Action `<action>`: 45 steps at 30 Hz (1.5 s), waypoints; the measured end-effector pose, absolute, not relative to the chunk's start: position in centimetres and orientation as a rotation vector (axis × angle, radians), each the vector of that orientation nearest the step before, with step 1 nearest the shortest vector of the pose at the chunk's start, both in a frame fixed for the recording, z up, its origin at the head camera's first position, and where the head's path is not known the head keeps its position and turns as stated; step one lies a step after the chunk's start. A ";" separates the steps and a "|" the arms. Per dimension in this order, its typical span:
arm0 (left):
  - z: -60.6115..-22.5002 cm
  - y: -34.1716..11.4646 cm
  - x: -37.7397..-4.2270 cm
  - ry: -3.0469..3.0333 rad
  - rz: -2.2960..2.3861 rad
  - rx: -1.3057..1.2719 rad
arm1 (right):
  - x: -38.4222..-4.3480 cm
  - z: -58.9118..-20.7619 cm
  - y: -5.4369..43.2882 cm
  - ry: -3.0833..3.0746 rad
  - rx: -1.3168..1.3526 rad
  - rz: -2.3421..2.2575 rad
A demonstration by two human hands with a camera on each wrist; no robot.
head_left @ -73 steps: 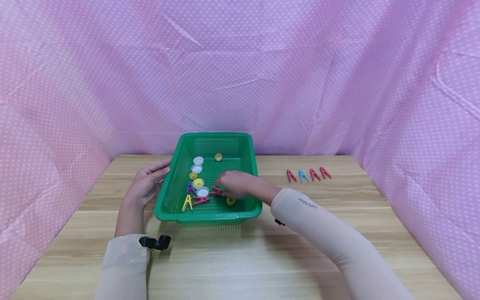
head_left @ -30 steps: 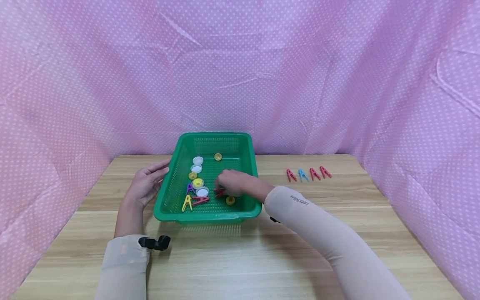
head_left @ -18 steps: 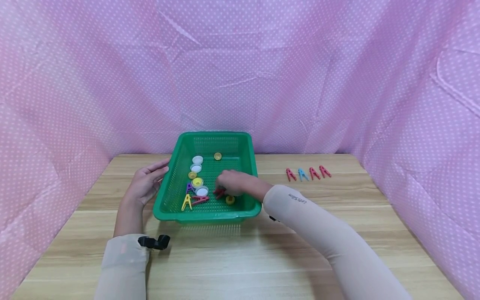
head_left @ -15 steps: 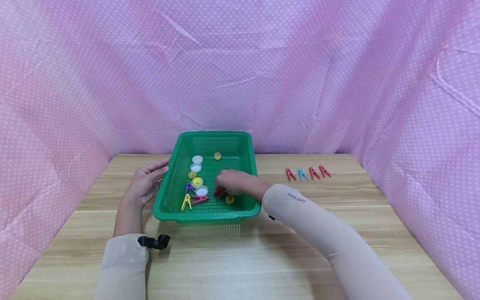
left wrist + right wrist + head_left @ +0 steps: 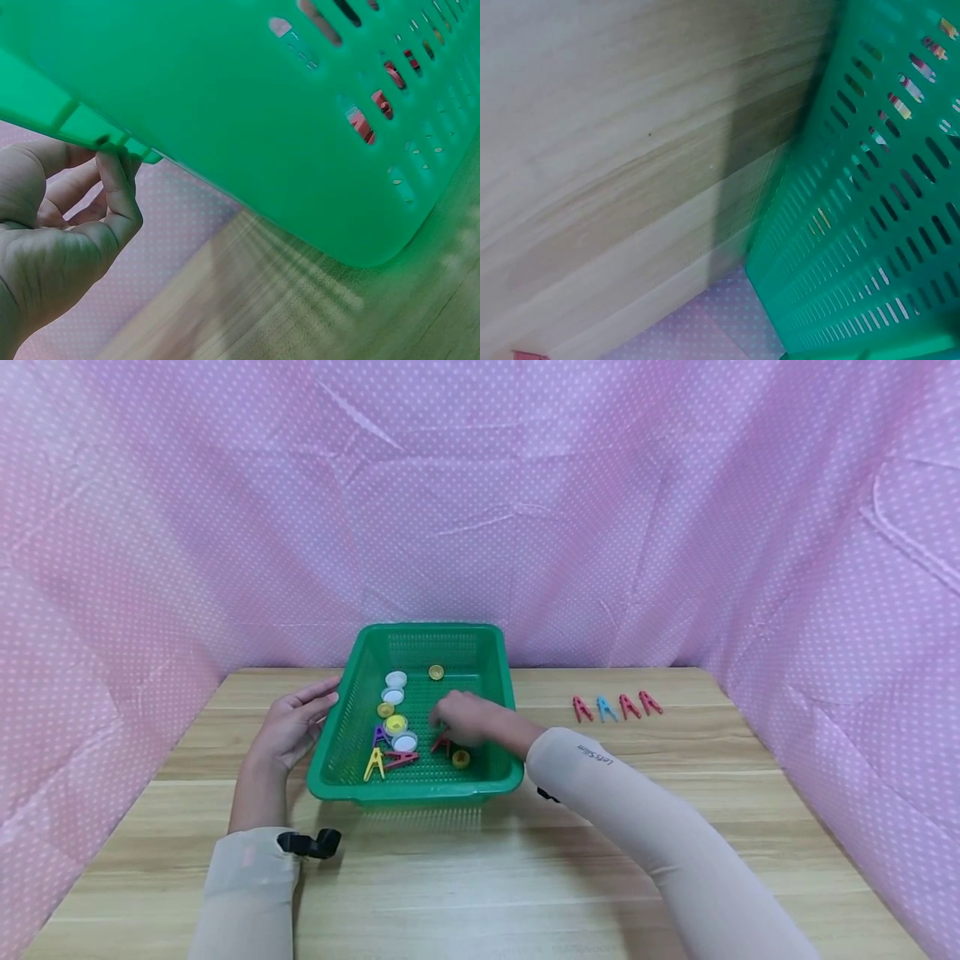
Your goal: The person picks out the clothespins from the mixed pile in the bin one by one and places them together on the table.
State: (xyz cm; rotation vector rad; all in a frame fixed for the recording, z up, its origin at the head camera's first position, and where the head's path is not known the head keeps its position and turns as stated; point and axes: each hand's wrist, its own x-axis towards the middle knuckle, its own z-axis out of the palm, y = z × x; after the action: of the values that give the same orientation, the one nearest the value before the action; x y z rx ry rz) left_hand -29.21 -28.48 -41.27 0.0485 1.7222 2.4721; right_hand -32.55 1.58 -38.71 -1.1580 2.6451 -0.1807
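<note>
My left hand pinches the left rim of a green plastic basket; the left wrist view shows thumb and fingertips meeting at its edge. Inside the basket, my right hand holds a red clothespin, its legs showing below the fingers. Just nearer lies a gold bottle cap. Along the basket's left side are a yellow clothespin, a second red clothespin, a purple clothespin and several white, gold and yellow caps. The right wrist view shows the basket's slotted wall, not the hand.
On the wooden table, right of the basket, a row holds a blue clothespin among red clothespins. A gold cap lies near the basket's far end. Pink dotted cloth hangs behind and at both sides.
My right hand has risen slightly within the basket, and the red clothespin under its fingers has turned and shows more clearly. The left hand keeps its place on the rim.
</note>
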 end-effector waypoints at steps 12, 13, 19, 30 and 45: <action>-41.4 -28.5 -29.2 1.756 2.458 0.066 | -32.9 -39.2 1.6 2.626 -0.999 -0.217; -41.4 -28.5 -29.2 1.758 2.458 0.067 | -32.9 -39.2 1.6 2.609 -1.001 -0.226; -41.4 -28.5 -29.2 1.751 2.464 0.066 | -32.7 -39.0 1.5 2.546 -1.056 -0.257; -41.3 -28.5 -29.0 1.754 2.460 0.053 | -32.4 -39.0 1.4 2.523 -1.145 -0.214; -41.1 -28.5 -29.0 1.727 2.464 0.038 | -32.4 -39.2 1.5 2.577 -1.039 -0.164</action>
State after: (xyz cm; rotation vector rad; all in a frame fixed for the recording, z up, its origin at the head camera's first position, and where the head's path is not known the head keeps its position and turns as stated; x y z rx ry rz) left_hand -28.96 -28.46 -41.11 0.0380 1.7267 2.4644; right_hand -32.36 1.46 -39.16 -1.0389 2.5772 -0.1640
